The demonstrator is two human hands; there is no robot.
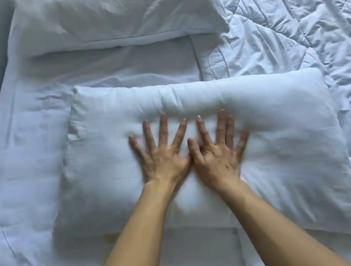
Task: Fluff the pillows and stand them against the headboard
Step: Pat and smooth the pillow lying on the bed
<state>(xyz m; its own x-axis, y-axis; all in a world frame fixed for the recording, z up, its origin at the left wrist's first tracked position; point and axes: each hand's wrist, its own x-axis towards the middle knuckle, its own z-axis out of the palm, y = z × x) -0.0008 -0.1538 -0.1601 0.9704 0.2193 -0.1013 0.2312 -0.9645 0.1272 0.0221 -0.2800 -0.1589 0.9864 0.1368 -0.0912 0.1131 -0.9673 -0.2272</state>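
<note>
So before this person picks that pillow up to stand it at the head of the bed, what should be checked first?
1. Both hands on the pillow: ok. The left hand and right hand lie flat, fingers spread, on the near pillow.
2. Grip ready for lifting: not ok. The palms press down; nothing is grasped.
3. Pillow evenly plump: not ok. It is dented under the hands, with a ridge beyond the fingertips.
4. Far pillow standing up: cannot tell; it seems to lie flat.
5. Duvet clear of the pillows: not ok. It lies rumpled to the right, touching both.
6. Headboard: cannot tell; it is not clearly in view.
</note>
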